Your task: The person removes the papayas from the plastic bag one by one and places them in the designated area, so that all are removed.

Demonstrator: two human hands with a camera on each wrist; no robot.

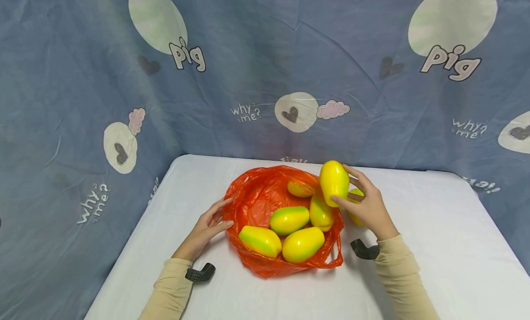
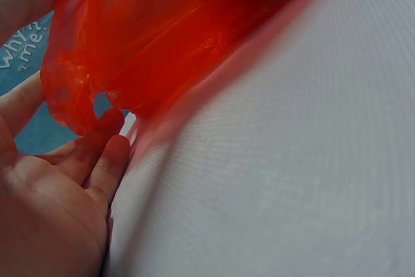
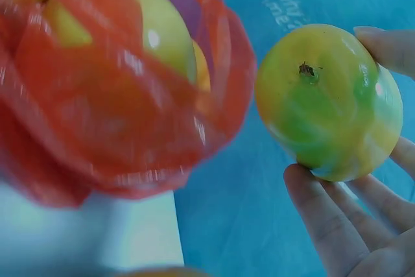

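A red plastic bag [image 1: 261, 214] stands on the table with its mouth spread, several yellow-green papayas [image 1: 304, 244] inside. My left hand [image 1: 207, 230] holds the bag's left rim between thumb and fingers; the red film [image 2: 181, 37] bunches at the fingertips in the left wrist view. Over the bag's right rim, my right hand [image 1: 368, 209] grips another papaya [image 1: 333, 183], roughly upright. In the right wrist view this papaya [image 3: 327, 105] shows its green end with a brown stem stub, and the fingers curve about its side. The bag wall hides part of the fruit inside.
One more papaya [image 1: 356, 205] lies on the table to the right of the bag, partly behind my right hand. A bag handle [image 1: 334, 258] loops out at the front right. White cloth covers the table [image 1: 434, 246]; a blue printed curtain [image 1: 248, 57] hangs behind.
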